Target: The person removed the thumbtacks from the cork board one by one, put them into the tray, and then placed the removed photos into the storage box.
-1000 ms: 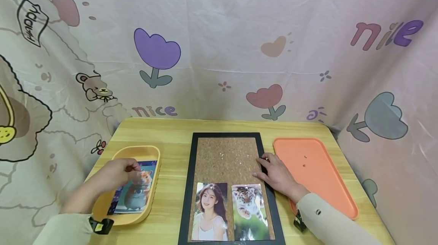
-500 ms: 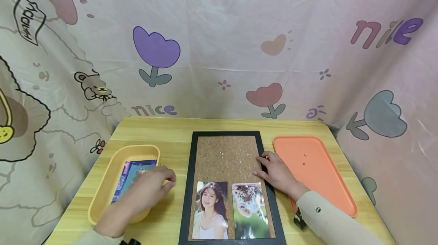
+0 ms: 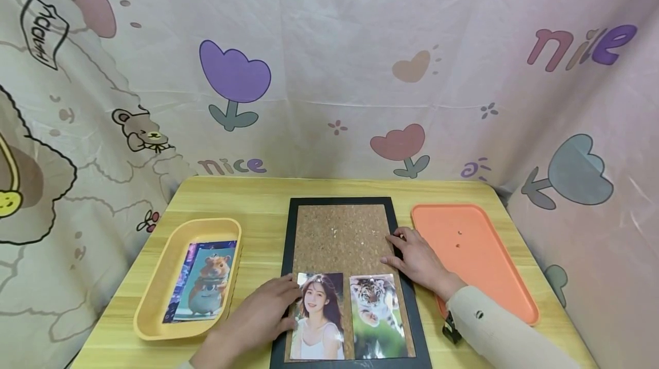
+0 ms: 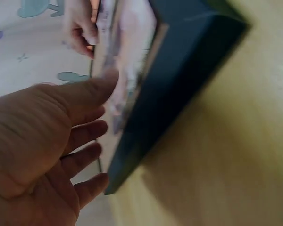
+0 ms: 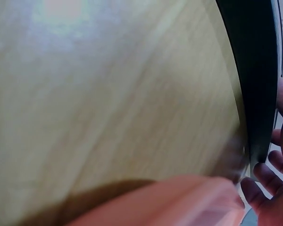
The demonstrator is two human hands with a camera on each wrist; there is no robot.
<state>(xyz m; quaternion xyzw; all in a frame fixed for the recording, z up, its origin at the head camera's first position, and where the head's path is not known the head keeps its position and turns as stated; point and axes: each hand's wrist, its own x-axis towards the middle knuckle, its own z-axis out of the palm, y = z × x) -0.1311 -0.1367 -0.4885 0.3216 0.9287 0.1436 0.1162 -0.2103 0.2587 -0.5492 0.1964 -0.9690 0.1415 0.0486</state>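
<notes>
Loosely spread, the left hand and right hand flank the corkboard, gripping nothing.

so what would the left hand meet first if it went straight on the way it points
Probably the portrait photo, near its upper left corner; the head view leaves unclear whether the left hand touches it or hovers.

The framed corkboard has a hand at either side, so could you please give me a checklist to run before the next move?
1. Right hand at the edge of the corkboard: ok.
2. Left hand free: ok, no item shows in it.
3. Portrait photo and tiger photo not overlapping: ok, side by side.
4. Both photos securely fastened: cannot tell.
5. Hamster picture inside the yellow basket: ok.
6. Specks on the orange tray being pins: cannot tell, too small.
</notes>
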